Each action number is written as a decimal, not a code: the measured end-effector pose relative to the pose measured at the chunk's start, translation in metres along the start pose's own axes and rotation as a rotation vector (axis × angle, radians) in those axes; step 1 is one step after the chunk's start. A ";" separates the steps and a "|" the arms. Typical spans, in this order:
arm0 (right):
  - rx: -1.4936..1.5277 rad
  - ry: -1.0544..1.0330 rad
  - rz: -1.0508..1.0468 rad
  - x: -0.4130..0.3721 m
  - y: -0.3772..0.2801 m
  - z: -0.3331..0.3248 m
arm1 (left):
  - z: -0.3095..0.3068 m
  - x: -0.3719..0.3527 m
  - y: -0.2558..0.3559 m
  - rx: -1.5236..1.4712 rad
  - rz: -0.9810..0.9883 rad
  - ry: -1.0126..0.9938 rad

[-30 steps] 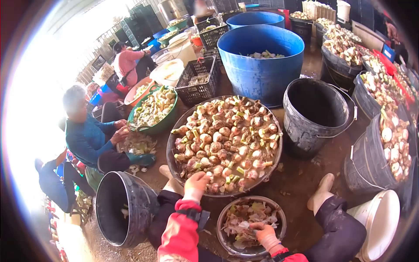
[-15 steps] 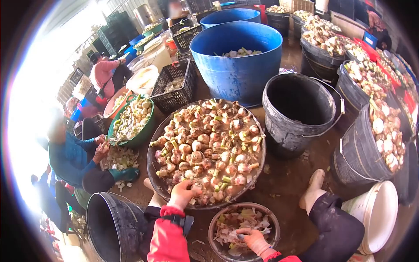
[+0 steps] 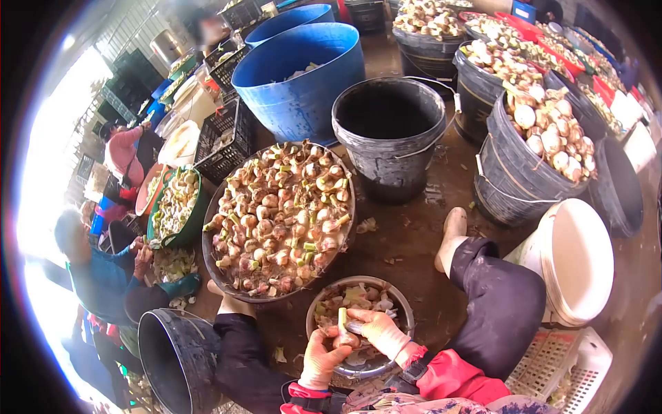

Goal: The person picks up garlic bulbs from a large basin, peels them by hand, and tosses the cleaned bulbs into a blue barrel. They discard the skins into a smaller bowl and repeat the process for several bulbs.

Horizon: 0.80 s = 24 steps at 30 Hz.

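My left hand (image 3: 323, 359) is closed around a garlic bulb (image 3: 346, 339) with a short green stem pointing up. Touching that stem, my right hand (image 3: 378, 334) grips a small metal tool (image 3: 356, 326), seen only in part. Both hands are over a metal bowl (image 3: 407, 324) of peeled skins (image 3: 358, 297). Beyond it and to the left stands a wide round tub (image 3: 350, 228) heaped with garlic bulbs (image 3: 276, 207) that have cut stems.
An empty black bucket (image 3: 389, 138) stands ahead, beside a blue tub (image 3: 296, 90). Garlic-filled buckets (image 3: 503, 179) and a white bucket (image 3: 576, 262) are at right. A black bucket (image 3: 179, 359) lies tilted at left, near a seated person (image 3: 103, 276) in blue.
My left hand has left the garlic tub and come over the bowl with a bulb, meeting my right hand. The view has turned to the right.
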State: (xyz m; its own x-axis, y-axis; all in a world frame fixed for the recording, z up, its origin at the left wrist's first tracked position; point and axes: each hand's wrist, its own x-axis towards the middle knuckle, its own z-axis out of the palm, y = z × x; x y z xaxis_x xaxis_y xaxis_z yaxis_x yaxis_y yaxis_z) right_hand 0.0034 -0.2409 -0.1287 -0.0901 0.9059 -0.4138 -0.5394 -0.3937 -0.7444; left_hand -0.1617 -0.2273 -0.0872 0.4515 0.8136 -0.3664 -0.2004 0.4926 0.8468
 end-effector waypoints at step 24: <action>0.305 0.190 0.034 0.012 0.028 0.011 | 0.003 0.018 -0.017 -0.535 -0.150 0.300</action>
State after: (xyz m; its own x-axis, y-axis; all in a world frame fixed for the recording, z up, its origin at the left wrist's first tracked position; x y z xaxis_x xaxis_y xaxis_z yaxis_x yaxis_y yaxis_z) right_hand -0.0218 -0.2397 -0.1485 0.0297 0.8367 -0.5469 -0.7662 -0.3323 -0.5500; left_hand -0.1481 -0.2219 -0.1067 0.2603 0.7369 -0.6239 -0.5962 0.6309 0.4965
